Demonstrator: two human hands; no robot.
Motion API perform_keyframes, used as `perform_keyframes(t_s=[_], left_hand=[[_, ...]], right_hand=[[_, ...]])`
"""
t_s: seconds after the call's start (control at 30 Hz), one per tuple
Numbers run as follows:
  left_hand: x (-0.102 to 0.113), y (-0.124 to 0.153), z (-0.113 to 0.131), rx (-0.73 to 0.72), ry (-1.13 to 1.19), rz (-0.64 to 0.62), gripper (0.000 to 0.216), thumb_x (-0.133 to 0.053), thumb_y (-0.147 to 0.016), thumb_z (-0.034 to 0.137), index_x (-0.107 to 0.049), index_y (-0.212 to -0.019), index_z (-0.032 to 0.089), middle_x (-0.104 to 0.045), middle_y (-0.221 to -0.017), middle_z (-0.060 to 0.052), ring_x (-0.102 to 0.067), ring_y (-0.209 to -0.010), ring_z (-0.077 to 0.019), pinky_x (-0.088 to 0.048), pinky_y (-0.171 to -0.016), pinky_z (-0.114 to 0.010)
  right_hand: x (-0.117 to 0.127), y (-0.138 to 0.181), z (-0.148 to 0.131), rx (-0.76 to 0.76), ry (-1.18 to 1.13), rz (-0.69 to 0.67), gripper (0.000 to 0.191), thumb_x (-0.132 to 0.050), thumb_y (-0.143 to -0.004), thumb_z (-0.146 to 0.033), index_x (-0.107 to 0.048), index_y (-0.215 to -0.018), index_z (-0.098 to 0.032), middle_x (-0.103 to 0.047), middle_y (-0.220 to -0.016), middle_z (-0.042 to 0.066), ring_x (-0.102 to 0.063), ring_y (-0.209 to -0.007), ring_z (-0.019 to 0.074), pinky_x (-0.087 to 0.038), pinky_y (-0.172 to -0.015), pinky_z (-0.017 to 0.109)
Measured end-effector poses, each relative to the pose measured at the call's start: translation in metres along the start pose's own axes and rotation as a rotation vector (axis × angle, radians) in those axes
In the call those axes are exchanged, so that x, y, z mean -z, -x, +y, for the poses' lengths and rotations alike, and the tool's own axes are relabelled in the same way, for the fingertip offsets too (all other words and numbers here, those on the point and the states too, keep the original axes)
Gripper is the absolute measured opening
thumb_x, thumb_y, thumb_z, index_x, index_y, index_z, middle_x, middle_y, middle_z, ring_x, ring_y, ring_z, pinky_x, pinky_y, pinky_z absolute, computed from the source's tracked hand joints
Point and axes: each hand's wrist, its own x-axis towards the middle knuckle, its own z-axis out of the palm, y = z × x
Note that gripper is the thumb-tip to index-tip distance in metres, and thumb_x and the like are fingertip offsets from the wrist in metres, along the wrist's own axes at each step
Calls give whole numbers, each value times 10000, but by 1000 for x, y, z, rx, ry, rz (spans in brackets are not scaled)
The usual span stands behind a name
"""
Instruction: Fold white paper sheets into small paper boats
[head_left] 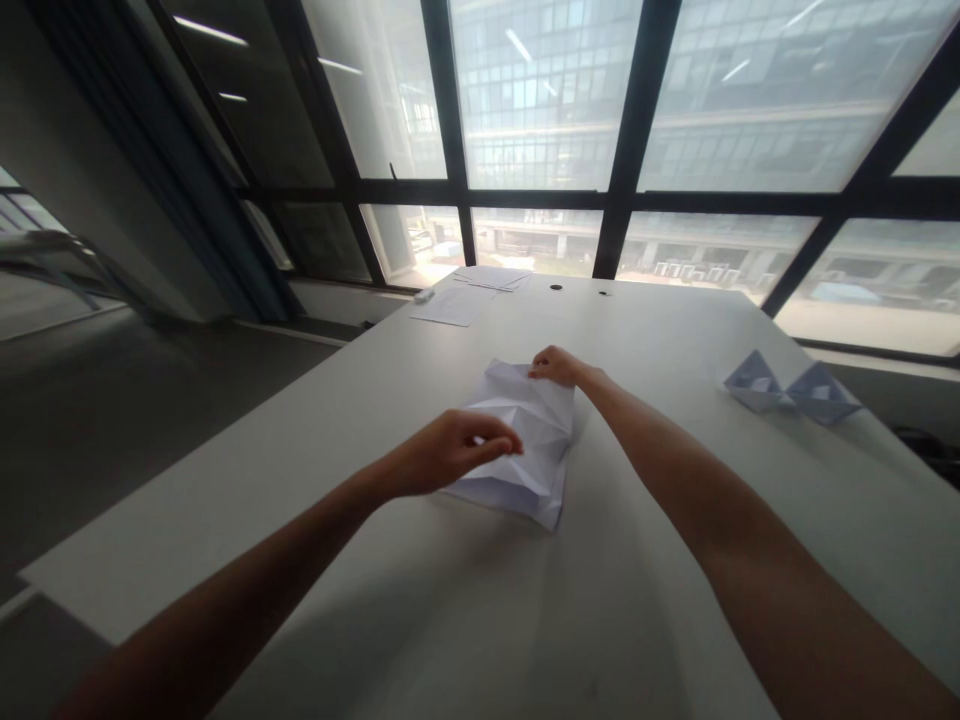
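Note:
A white sheet of paper (536,465), creased with many folds and partly raised, lies on the white table in front of me. My right hand (555,365) has its fingers closed on the far edge of the sheet, near its right corner. Over the middle of the paper is my left hand (480,448), its thumb and index fingertip brought together. Whether a bit of paper is between those fingertips cannot be made out. The left hand covers part of the sheet's left side.
A folded white paper piece with two pointed, boat-like halves (787,392) stands at the table's right. Flat paper sheets (450,305) lie at the far left end. Two small dark round spots mark the far tabletop (652,310). Large windows rise behind it.

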Motion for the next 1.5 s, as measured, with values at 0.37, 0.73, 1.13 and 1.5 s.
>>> perform_keyframes(t_s=[0.37, 0.73, 1.13, 1.5], left_hand=[[-52, -54, -107, 64, -707, 114, 650, -417, -933, 626, -338, -1519, 355, -224, -1624, -61, -129, -1492, -392, -61, -1144, -657], [-26, -59, -133, 97, -580, 553, 520, -475, -928, 518, -616, -1293, 175, -450, -1475, -138, -375, -1398, -300, -292, -1168, -441], [-17, -57, -146, 217, -726, 412, 511, -491, -921, 492, -589, -1345, 224, -289, -1592, -129, -254, -1447, -399, -228, -1137, -594], [-5, -126, -42, -72, -260, 33, 546, -631, -773, 622, -703, -1194, 282, -687, -1247, -71, -643, -1142, -288, -488, -959, -342]], right_hand=[[-43, 64, -38, -56, 258, 491, 407, -418, -994, -277, -490, -1378, -165, -466, -1431, 182, -376, -1320, 293, -301, -1078, 458], [-95, 139, -87, -135, 79, 267, 668, -416, -965, -543, -350, -1504, -154, -170, -1618, 212, -42, -1503, 367, -53, -1161, 578], [-81, 144, -93, 36, 103, 116, 611, -446, -956, -562, -411, -1456, -212, -297, -1587, 171, -185, -1486, 316, -95, -1157, 598], [74, 240, 107, -581, 236, 941, 443, -560, -867, -231, -534, -1303, -158, -476, -1373, 172, -514, -1205, 301, -438, -974, 414]])
